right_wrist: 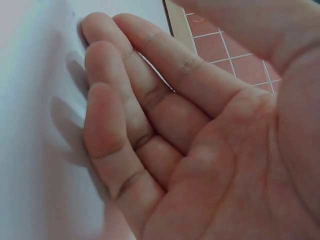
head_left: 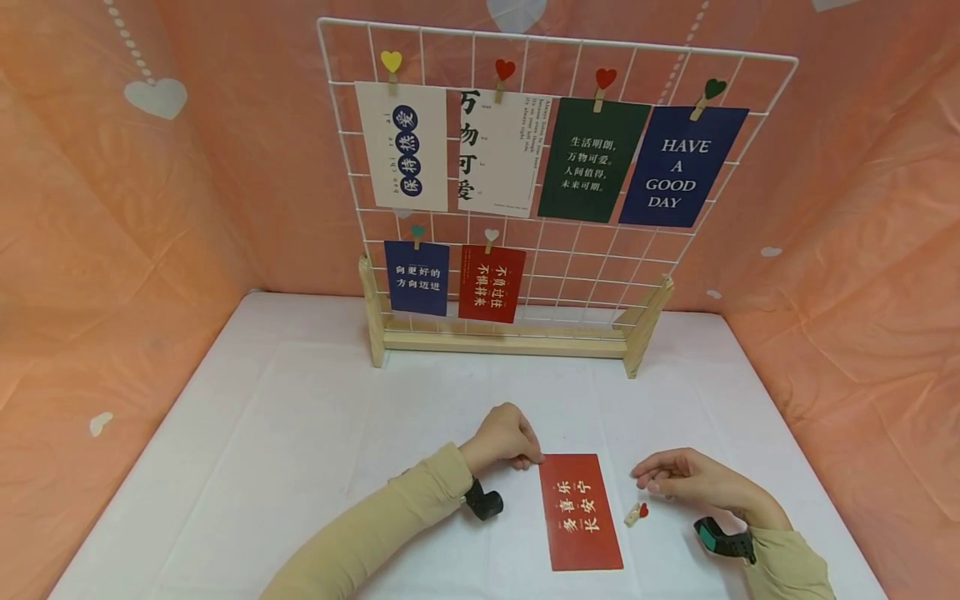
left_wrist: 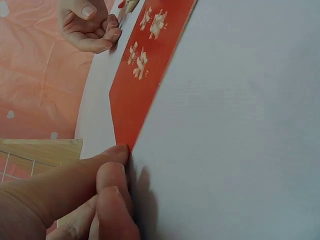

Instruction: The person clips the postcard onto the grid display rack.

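A red card point(head_left: 581, 517) with light Chinese characters lies on the white table. My left hand point(head_left: 504, 437) has curled fingers and pinches the card's upper left corner at the fingertips, also seen close up in the left wrist view, where the card point(left_wrist: 150, 55) runs up from the fingertips. To the card's right, my right hand point(head_left: 697, 479) hovers near the table with loosely bent fingers and an empty palm point(right_wrist: 215, 170). A small wooden clip with a red heart point(head_left: 636, 514) lies just below this hand, beside the card, untouched.
Behind the hands stands a white wire grid point(head_left: 577, 275) on a wooden base point(head_left: 502, 342). Several cards hang on it from heart clips, including a dark green card point(head_left: 592, 158) and another red card point(head_left: 491, 283). Orange cloth point(head_left: 112, 250) surrounds the table.
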`<state>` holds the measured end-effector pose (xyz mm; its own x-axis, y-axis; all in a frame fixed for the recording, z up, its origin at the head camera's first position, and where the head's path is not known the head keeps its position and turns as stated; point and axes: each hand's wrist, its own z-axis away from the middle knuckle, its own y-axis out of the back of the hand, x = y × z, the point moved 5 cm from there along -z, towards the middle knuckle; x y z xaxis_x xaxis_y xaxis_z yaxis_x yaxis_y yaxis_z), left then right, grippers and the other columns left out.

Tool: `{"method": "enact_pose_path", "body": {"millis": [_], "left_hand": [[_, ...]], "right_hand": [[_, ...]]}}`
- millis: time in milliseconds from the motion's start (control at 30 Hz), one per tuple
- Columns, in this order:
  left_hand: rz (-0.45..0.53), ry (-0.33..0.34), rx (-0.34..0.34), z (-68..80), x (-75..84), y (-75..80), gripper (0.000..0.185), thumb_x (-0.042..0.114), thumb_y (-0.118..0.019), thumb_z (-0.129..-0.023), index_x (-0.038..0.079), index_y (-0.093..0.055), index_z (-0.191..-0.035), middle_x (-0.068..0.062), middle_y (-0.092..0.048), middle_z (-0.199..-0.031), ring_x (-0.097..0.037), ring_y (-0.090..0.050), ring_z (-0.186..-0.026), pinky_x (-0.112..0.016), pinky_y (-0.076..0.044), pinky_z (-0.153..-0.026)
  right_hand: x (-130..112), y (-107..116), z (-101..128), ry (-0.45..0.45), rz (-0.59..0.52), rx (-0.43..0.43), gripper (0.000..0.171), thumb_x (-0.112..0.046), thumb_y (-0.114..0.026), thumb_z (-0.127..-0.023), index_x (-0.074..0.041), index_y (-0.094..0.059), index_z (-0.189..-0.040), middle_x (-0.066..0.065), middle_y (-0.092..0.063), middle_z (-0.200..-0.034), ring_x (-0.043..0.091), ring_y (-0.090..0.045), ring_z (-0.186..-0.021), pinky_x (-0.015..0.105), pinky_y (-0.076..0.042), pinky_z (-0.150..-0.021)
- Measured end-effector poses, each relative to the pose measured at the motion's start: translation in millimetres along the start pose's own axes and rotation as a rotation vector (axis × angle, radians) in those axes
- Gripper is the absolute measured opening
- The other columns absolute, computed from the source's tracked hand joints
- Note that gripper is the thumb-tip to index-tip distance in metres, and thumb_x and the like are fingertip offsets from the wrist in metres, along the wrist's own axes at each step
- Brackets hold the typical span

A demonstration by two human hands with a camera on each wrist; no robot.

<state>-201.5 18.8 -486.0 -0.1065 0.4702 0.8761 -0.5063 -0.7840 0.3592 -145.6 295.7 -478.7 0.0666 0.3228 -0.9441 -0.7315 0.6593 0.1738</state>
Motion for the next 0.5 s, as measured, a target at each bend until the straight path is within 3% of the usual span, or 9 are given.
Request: {"method": "enact_pose_path", "body": {"millis": [333,500], "left_hand": [[0.080,0.000,-0.022,6.1,1.5,1.8,0.016,0.000,-0.083,-0.070,0.002,-0.067,-0.070,-0.006,-0.063,-0.056,-0.011,-0.057,-0.045,-0.021,-0.052,-0.046],[0.021,-0.043,0.015,8.6,1.5,3.1,0.017,0.002,-0.086,-0.066,0.004,-0.069,-0.068,-0.003,-0.062,-0.055,-0.011,-0.057,-0.045,-0.023,-0.051,-0.046]], "right_hand": [[-1.3,-1.4,0.6,-0.008,0.003,0.000,0.031,-0.007,-0.055,-0.097,0.009,-0.056,-0.122,0.022,-0.063,-0.106,0.009,-0.059,-0.089,0.020,-0.050,-0.071],[-1.1,-0.9,0.9,-0.007,-0.004,-0.002,0.030,-0.006,-0.054,-0.097,0.009,-0.056,-0.122,0.023,-0.063,-0.108,0.009,-0.059,-0.089,0.020,-0.050,-0.070]]}}
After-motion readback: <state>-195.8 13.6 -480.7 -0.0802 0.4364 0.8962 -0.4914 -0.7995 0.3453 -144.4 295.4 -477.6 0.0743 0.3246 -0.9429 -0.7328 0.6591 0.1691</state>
